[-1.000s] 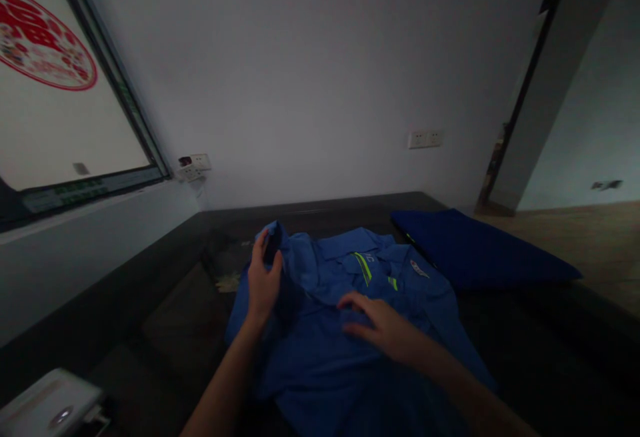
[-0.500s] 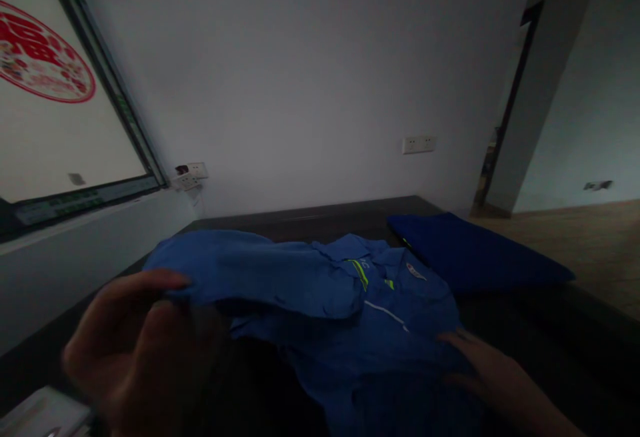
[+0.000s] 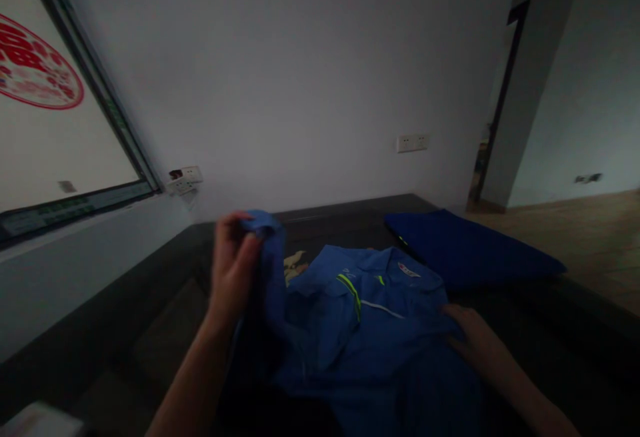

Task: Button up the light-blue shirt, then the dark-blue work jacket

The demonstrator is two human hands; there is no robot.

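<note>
A blue work jacket [image 3: 385, 350] with a collar, yellow-green stripes, white piping and a small chest badge lies spread on a dark surface. My left hand [image 3: 233, 263] pinches the end of one sleeve [image 3: 273, 270] and holds it up, so the cloth hangs down to the jacket's left side. On the opposite side, my right hand [image 3: 473, 333] rests against the jacket's edge, fingers stretched over the cloth and thumb apart. Shadow hides part of its fingertips and the lower jacket.
A folded dark-blue cloth item [image 3: 465, 250] lies on the dark tabletop [image 3: 345, 209] at back right. Behind the sleeve shows a tan patterned thing [image 3: 295, 263]. A white object [image 3: 40, 420] sits at lower left. The wall carries sockets [image 3: 413, 143]; a window [image 3: 55, 150] is on the left.
My left hand has moved right and away from me, lifting the sleeve that was stretched out leftward. The tan patterned thing has come into view. My right hand stays on the jacket's side.
</note>
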